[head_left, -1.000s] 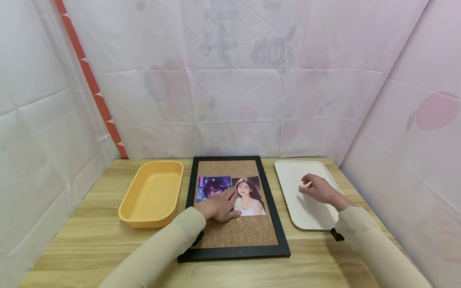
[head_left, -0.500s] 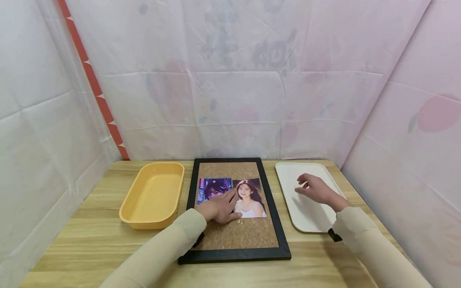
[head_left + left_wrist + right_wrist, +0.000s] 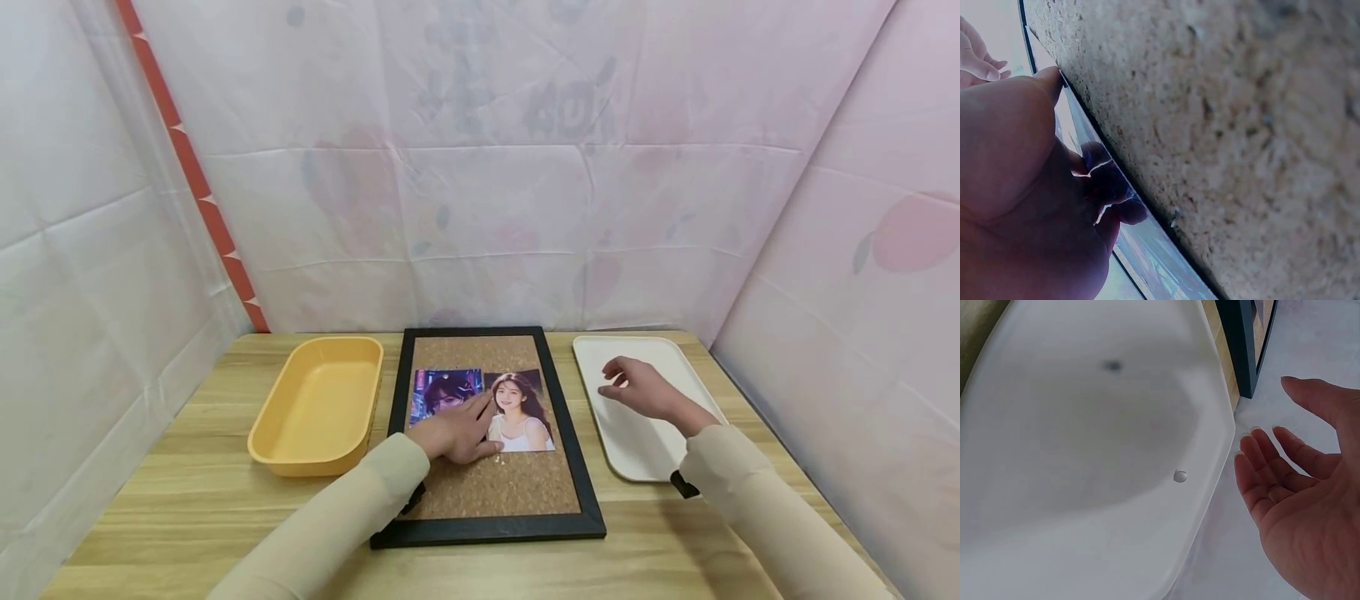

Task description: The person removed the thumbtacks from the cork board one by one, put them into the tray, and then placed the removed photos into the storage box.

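Right hand (image 3: 641, 389) now hovers farther left over the white tray (image 3: 637, 347), fingers loosely bent, empty; left hand (image 3: 459, 430), fingers extended, presses both photos (image 3: 527, 425), apparently steadying them.

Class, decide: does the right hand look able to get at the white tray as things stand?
Probably yes: the right hand seems to hover over the white tray, with nothing visible between them.

No text can be read: the grey marks (image 3: 564, 111) on the cloth (image 3: 495, 287) beyond the worktop (image 3: 187, 467)'s far edge are too blurred.
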A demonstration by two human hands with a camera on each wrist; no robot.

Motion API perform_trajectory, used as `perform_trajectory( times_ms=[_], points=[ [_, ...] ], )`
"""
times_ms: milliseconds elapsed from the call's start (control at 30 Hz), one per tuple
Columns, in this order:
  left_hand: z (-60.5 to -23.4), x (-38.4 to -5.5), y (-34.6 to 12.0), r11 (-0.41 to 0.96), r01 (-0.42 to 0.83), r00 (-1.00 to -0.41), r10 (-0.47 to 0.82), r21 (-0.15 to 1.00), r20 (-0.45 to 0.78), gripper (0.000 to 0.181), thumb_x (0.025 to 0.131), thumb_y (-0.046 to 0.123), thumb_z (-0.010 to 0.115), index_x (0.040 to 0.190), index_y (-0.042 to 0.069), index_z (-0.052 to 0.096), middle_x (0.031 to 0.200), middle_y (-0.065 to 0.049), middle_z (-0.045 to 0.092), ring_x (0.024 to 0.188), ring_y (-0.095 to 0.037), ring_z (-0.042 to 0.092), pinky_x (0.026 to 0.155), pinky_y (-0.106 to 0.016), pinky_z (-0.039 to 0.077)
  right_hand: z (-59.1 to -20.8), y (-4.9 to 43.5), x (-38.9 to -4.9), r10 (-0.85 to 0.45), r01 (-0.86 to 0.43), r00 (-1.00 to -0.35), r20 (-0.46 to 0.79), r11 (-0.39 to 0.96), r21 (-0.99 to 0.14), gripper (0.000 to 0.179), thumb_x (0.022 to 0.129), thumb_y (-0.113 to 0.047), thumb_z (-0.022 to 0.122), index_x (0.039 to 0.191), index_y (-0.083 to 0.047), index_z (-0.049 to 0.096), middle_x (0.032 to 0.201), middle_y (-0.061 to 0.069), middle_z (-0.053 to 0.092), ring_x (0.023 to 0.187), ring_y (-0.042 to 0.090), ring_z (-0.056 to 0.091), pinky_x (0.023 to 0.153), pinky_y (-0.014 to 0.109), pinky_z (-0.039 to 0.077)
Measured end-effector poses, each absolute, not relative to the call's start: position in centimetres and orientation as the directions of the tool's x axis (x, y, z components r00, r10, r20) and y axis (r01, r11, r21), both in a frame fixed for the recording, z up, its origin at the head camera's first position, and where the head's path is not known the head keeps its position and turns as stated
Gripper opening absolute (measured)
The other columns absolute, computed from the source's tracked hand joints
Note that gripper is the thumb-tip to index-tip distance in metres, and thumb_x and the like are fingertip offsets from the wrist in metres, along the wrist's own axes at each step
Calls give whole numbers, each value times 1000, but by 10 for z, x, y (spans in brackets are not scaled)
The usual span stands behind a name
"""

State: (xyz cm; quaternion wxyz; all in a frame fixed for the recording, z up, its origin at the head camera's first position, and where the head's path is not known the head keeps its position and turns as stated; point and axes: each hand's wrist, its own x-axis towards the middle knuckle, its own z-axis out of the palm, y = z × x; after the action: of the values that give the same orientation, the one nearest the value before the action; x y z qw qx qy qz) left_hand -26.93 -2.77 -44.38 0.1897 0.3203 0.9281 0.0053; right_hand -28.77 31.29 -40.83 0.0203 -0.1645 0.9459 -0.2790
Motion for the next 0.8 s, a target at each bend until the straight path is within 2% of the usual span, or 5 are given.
perform_trajectory(
  times_ms=[433,800],
  points=[
    [-430,-262,-28,782,613,-717,610,112,-338,77,107,54,40,164,5,19,172,-12,10,158,-25,10,126,-36,19,-408,299,-292,-351,-321,-935,46,785,-530,35,96,-11,69,119,13,59,111,26,65,98,35,66,79,46,57],
    [-431,-262,-29,780,616,-715,613,113,-335,78,107,54,42,163,5,20,172,-12,11,158,-26,11,126,-38,20,-412,288,-297,-365,-335,-929,52,776,-535,30,95,-9,69,115,11,60,109,23,66,97,32,67,80,46,57]
  ],
)
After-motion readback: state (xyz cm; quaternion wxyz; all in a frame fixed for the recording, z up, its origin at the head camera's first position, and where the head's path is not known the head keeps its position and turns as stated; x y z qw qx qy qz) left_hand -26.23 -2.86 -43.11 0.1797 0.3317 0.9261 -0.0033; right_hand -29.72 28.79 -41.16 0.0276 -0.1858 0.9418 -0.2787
